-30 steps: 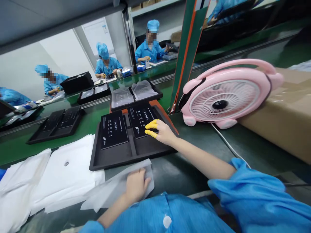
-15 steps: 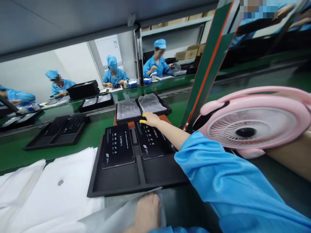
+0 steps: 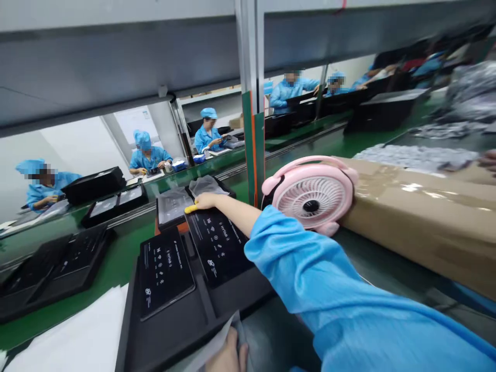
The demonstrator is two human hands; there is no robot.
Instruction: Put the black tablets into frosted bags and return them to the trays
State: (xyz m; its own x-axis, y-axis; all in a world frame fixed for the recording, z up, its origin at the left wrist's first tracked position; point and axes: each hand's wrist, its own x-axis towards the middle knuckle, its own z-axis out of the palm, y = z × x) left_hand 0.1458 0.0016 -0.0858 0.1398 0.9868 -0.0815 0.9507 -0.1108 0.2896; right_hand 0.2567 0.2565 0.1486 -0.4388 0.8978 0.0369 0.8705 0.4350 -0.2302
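Compared with a second ago, the right hand [image 3: 205, 200] has travelled from the middle of the right tablet [image 3: 219, 248] to its far edge, and the left hand [image 3: 228, 357] has sunk almost out of view at the bottom. On the grey desk [image 3: 380, 268] a long cardboard box [image 3: 418, 222] lies sideways, and it seems to serve as a backstop: the pink fan [image 3: 310, 194] leans against its end, tilted toward the person. A green belt [image 3: 116, 261] runs past with more trays, other workers seated beyond it. The near black tray [image 3: 174, 330] sits at the desk's edge within reach, its central rib keeping the left tablet [image 3: 165, 271] and the right one apart, both printed side up. Just beyond lies a second tray [image 3: 170, 206] of bagged pieces. With the arm stretched out, the right grip curls over the tablet's far edge, a yellow finger cot [image 3: 190, 208] probably sparing the surface from prints; whether it pinches is unclear. The left hand lies on a thin sheet [image 3: 217, 343], apparently pinning it; its grip I cannot tell.
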